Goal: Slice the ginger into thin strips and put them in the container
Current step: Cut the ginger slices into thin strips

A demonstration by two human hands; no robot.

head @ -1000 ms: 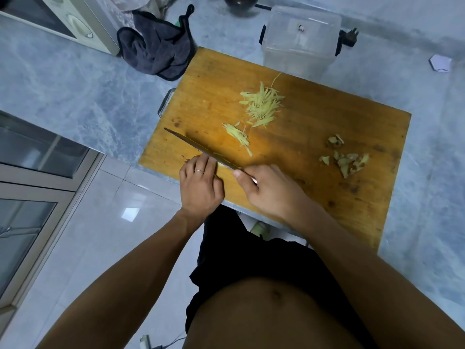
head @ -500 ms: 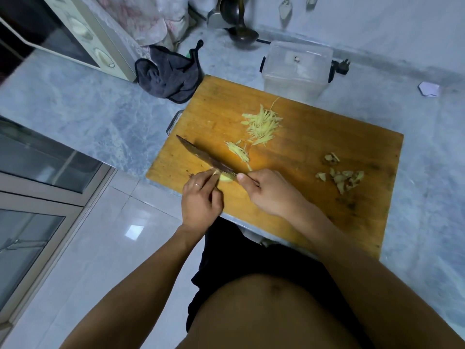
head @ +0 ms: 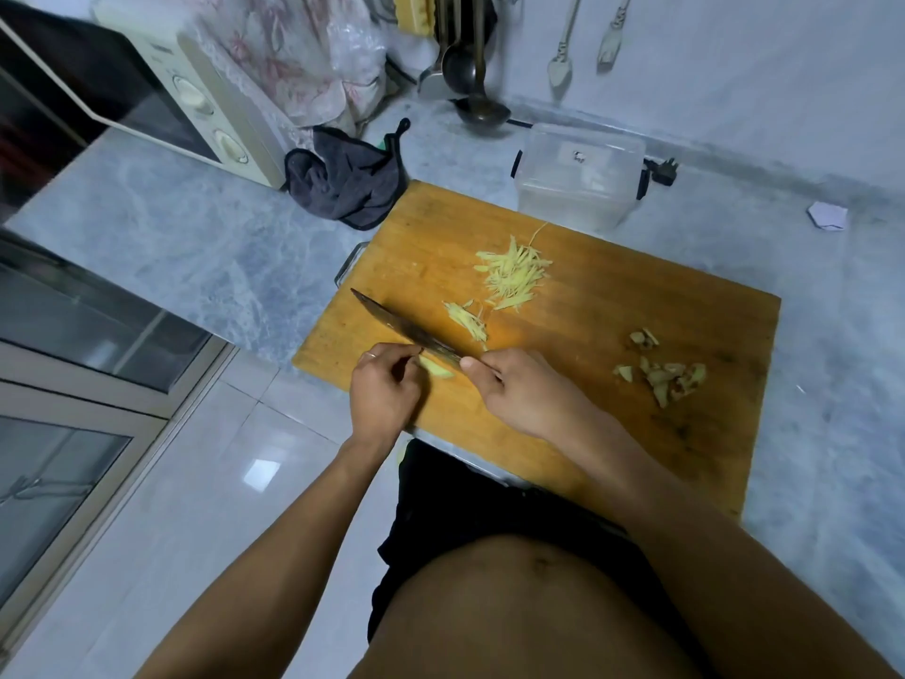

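On the wooden cutting board [head: 612,335], my left hand [head: 384,389] pinches a pale piece of ginger [head: 437,369] near the board's front left corner. My right hand [head: 519,392] grips the handle of a dark knife [head: 406,330], whose blade lies against the ginger. A pile of thin ginger strips [head: 514,273] lies at the board's middle, with a smaller bunch of strips [head: 467,318] beside the blade. Brown ginger peelings [head: 661,372] lie on the right. A clear plastic container [head: 578,176] stands just behind the board.
A microwave [head: 161,95] stands at the back left with a dark cloth [head: 347,181] next to it. Ladles [head: 477,90] and spoons hang on the back wall. A plug [head: 663,169] and a scrap of paper [head: 827,215] lie on the marble counter.
My left fingers have lifted from flat over the ginger into a pinch, uncovering the pale piece. The view has tilted up, so the back wall now shows.
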